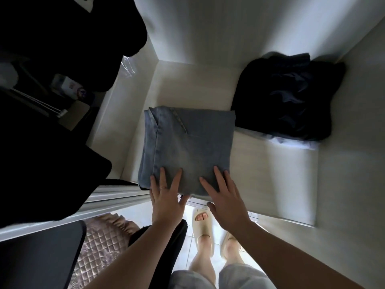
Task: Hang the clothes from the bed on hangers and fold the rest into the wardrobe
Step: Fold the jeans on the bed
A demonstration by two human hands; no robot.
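**remote_op:** Watching the head cam feed here. The folded jeans (187,147) are lying flat on the wardrobe shelf (270,174), towards its left side, with the near edge hanging just over the front lip. My left hand (166,190) and right hand (225,197) are both on that near edge, fingers straight and spread, pressing down on top. I can't really tell if the thumbs are tucked under the fold or just sitting below it, because it's dark there.

**foldbot99:** How do you reckon the jeans will handle?

**remote_op:** It's washed light-blue denim, so I'd guess thick, fairly heavy and stiff for cloth. The stack keeps a neat square shape, with layered edges down the left and a stitched seam running across the top. The matte weave should grip fine, nothing slippery. If I had to move it, I'd go palms flat on top and push, or take both near corners with thumbs underneath so the layers don't fan out.

**foldbot99:** Anything crowding it?

**remote_op:** There's a dark pile of clothes (291,101) in the back right corner, soft and rumpled, with its near corner just beside the jeans' far right corner. The shelf itself is smooth pale laminate. Hanging dark garments (62,38) fill the left side.
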